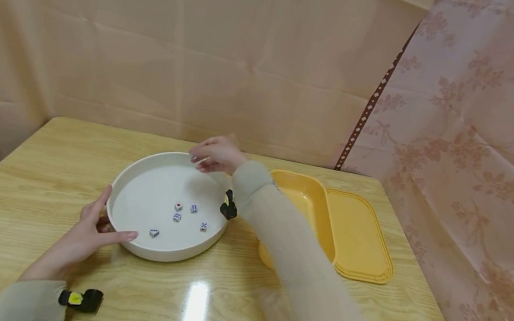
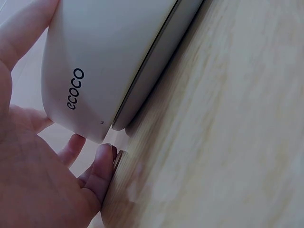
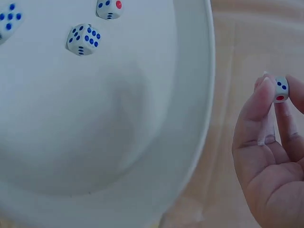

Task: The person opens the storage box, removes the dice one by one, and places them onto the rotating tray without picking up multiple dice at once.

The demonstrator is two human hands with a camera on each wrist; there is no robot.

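Note:
A round white tray [image 1: 149,189] with a raised wall sits on the table, several small white dice [image 1: 177,218] lying in its front half. My left hand [image 1: 88,230] holds the tray at its front left, thumb at the rim and fingers spread round the outer wall. The left wrist view shows the tray's wall [image 2: 95,61] with dark "ecoco" lettering. Over the tray's far right rim, my right hand [image 1: 218,154] pinches a white die [image 3: 281,89] between thumb and fingertips. A red dot and blue dots show on that die.
Right of the tray stands a yellow rectangular container [image 1: 304,189], partly hidden by my right forearm. A flat yellow lid [image 1: 360,235] lies beside it on the wooden table [image 1: 129,296]. Cloth curtains [image 1: 212,55] hang behind the table and along the right.

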